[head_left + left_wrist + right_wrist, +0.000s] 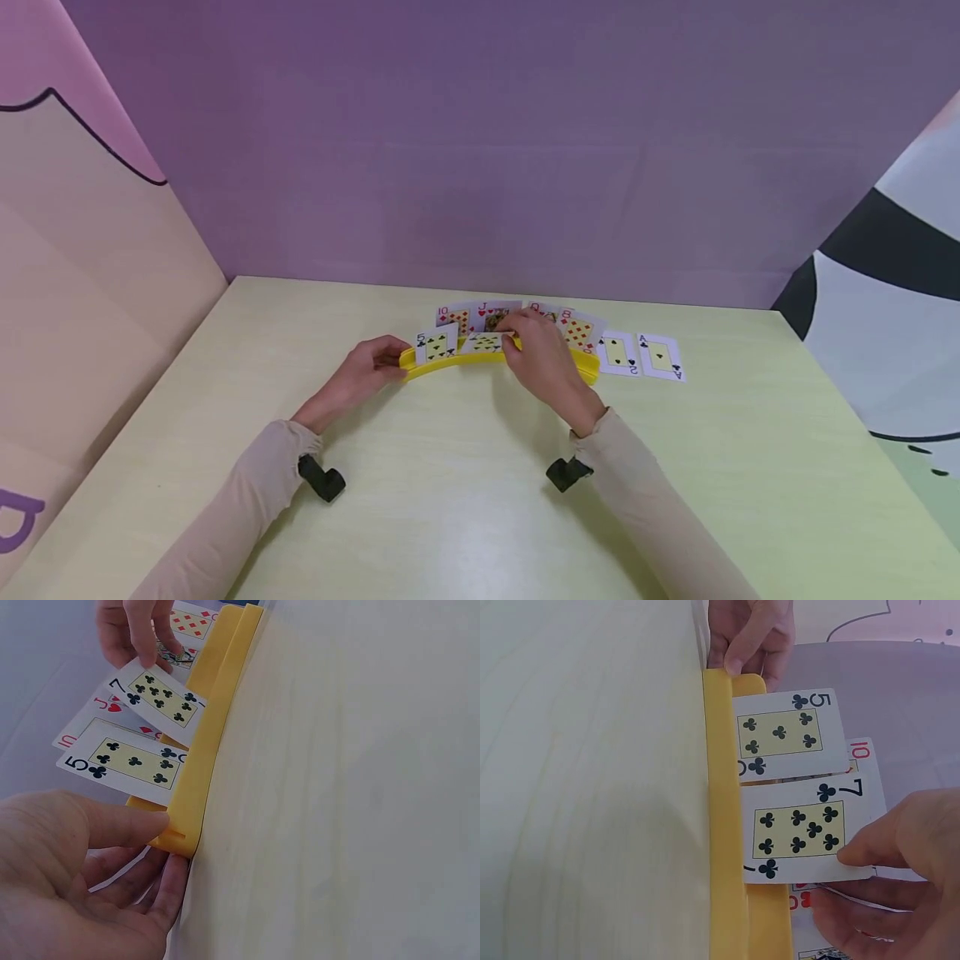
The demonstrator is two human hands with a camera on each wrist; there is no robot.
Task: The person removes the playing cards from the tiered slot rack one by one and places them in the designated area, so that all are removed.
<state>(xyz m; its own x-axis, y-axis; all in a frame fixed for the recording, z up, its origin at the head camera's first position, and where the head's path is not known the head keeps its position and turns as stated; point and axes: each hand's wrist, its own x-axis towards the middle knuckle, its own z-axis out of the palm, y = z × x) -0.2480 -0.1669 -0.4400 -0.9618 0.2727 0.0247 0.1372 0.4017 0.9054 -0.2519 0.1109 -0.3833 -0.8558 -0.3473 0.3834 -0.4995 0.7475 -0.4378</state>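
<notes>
A curved yellow card holder [587,367] stands on the table. My left hand [367,362] grips its left end, thumb on the front and fingers beneath in the left wrist view. My right hand [543,358] pinches the seven of clubs [799,829] by its upper edge; the card's lower edge is at the holder's front slot. To its left, the five of clubs [787,735] leans in the same slot. Behind them stand a red ten [450,316], the jack of hearts [510,306] and a queen, partly hidden by my right hand. Farther right is the eight of diamonds [579,329].
A black two [618,355] and a black ace [660,358] lie face up on the table [450,500], right of the holder. A purple wall panel [480,167] rises behind the table's far edge. Each wrist wears a small black camera mount.
</notes>
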